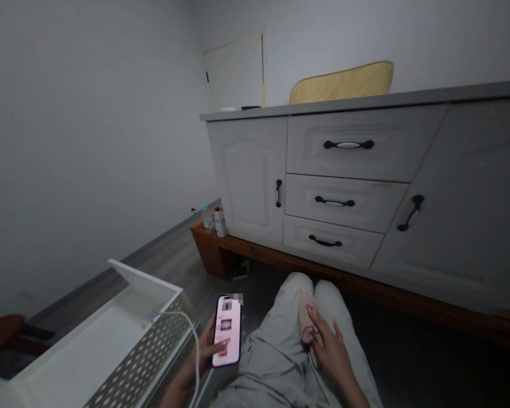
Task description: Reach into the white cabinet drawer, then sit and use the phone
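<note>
The left hand (202,354) grips the phone (226,330) upright over the lap, screen toward the face for reading, thumb on the glass, while the right hand (329,348) rests open on the knees (306,297).

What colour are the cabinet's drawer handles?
Black drawer handles with pale middles, seen in the head view.

Left hand (204,354) curled in a grip, thumb extended; right hand (329,348) lies flat, fingers spread.

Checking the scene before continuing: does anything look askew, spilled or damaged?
Nothing spilled or damaged. Left hand holds a lit phone; right hand rests on the lap. Only oddity: two bottles stand on the wooden base beside the cabinet.
</note>
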`<action>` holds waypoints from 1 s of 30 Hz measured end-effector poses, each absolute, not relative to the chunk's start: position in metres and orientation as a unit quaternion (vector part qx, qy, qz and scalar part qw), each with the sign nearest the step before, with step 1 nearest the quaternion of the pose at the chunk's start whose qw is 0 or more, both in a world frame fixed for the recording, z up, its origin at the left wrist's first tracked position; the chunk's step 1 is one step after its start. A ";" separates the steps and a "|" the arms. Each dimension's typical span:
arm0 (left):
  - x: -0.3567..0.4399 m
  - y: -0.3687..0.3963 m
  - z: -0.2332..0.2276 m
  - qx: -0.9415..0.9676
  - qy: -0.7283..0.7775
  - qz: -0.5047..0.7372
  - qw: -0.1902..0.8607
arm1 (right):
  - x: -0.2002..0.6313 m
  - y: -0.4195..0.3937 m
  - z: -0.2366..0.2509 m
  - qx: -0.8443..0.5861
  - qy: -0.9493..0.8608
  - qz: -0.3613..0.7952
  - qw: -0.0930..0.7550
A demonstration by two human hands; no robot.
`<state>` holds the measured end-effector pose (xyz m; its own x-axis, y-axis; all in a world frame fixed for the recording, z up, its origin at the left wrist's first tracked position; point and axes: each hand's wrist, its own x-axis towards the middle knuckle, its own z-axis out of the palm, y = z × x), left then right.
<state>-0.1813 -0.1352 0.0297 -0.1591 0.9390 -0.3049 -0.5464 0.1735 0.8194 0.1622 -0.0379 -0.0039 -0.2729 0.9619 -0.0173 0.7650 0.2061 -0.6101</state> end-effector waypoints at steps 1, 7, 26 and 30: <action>-0.181 -0.135 0.030 0.223 0.460 0.608 0.608 | 0.162 -0.038 -0.004 -0.572 -0.756 0.260 0.185; -0.180 -0.133 0.026 0.238 0.465 0.616 0.589 | 0.163 -0.037 -0.005 -0.571 -0.757 0.261 0.179; -0.174 -0.133 0.044 0.221 0.487 0.608 0.587 | 0.164 -0.038 -0.007 -0.571 -0.757 0.260 0.184; -0.169 -0.131 0.048 0.220 0.494 0.607 0.583 | 0.162 -0.039 -0.001 -0.573 -0.754 0.263 0.185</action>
<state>-0.1690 -0.1309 0.0484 -0.2237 0.9246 -0.3084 -0.4902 0.1668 0.8555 0.1619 -0.0386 -0.0015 -0.2757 0.9610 -0.0225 0.7659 0.2055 -0.6092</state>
